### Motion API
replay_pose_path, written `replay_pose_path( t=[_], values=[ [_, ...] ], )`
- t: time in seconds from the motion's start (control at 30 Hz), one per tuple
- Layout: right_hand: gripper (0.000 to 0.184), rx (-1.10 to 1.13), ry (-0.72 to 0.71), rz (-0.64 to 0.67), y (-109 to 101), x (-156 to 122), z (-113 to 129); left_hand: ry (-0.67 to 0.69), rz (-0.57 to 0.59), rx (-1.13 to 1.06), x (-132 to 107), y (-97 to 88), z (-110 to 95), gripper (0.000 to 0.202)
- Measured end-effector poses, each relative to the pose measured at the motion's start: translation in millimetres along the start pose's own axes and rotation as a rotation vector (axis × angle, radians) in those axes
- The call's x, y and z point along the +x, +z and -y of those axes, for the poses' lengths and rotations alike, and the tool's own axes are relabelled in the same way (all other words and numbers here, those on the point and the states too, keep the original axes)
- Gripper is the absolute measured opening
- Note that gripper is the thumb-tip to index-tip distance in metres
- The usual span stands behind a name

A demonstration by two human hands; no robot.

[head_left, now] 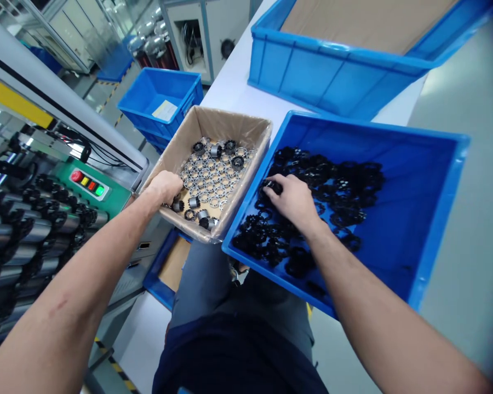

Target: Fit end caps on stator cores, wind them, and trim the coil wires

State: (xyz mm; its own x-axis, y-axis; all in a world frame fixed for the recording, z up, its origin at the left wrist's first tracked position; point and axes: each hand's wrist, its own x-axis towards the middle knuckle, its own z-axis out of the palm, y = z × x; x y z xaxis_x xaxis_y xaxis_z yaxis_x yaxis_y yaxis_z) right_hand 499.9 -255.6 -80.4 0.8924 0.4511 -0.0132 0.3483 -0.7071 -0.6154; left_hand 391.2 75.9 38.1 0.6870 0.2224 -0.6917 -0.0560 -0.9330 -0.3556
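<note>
Right hand (pixel 293 201) narrow, pinching black ring (pixel 272 186), left side of blue bin (pixel 414 191): likely light, stiff plastic; take by rim. Left hand (pixel 164 187) curled over metal sleeves (pixel 193 202), near-left corner of cardboard box (pixel 230 123); grasp hidden.

I see steel bushes (pixel 194 202) loose, some tipped, near-left in the cardboard box (pixel 213 123); black rings (pixel 296 257) heaped right, in the blue bin (pixel 414 191).

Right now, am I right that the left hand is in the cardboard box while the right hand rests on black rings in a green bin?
Not quite: the bin is blue, not green. The head view shows the right hand on black rings in it, and the left hand in the cardboard box.
</note>
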Motion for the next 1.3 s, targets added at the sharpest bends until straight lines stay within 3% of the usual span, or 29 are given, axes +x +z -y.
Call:
replay_pose_path(
  t=[0.13,0.27,0.4,0.47,0.5,0.57,0.63,0.7,0.8,0.9,1.1,1.3],
  values=[
    [0.027,0.021,0.008,-0.027,-7.8,2.5,4.9,-0.032,-0.068,-0.050,-8.3,-5.5,-3.0,0.036],
    [0.026,0.048,0.021,-0.076,-29.0,4.5,11.9,-0.085,-0.211,-0.177,-24.6,-19.8,6.1,0.029],
    [0.011,0.294,-0.040,-0.115,-55.9,-2.4,31.7,-0.061,-0.589,-0.560,-45.7,-34.7,6.2,0.031],
    [0.015,0.532,-0.070,-0.079,-67.7,-10.1,46.4,-0.004,-0.781,-0.841,-53.4,-36.3,-8.8,0.033],
    [0.020,0.636,-0.076,-0.043,-72.4,-14.7,54.0,0.035,-0.820,-1.043,-56.1,-35.5,-20.2,0.033],
    [0.027,0.789,-0.080,0.046,-78.8,-24.1,67.6,0.131,-0.751,-1.580,-59.5,-31.8,-48.0,0.033],
    [0.031,0.894,-0.075,0.147,-81.2,-32.3,77.6,0.241,-0.528,-2.107,-60.6,-27.1,-76.9,0.041],
    [0.030,1.013,-0.058,0.252,-80.4,-37.8,83.4,0.308,-0.348,-2.377,-59.2,-22.6,-101.9,0.037],
    [0.027,1.171,-0.047,0.307,-75.7,-41.4,87.0,0.288,-0.334,-2.451,-54.0,-15.2,-127.5,0.044],
    [0.029,1.190,-0.043,0.241,-69.4,-42.3,87.2,0.311,-0.391,-2.443,-50.6,-6.6,-140.4,0.059],
    [0.039,1.151,-0.001,0.138,-54.4,-46.6,89.3,0.553,-0.434,-2.420,-53.3,7.9,-149.0,0.051],
    [0.046,1.352,0.078,0.212,-44.7,-52.5,109.7,0.576,-0.470,-2.270,-53.9,13.8,-151.8,0.055]
  ],
)
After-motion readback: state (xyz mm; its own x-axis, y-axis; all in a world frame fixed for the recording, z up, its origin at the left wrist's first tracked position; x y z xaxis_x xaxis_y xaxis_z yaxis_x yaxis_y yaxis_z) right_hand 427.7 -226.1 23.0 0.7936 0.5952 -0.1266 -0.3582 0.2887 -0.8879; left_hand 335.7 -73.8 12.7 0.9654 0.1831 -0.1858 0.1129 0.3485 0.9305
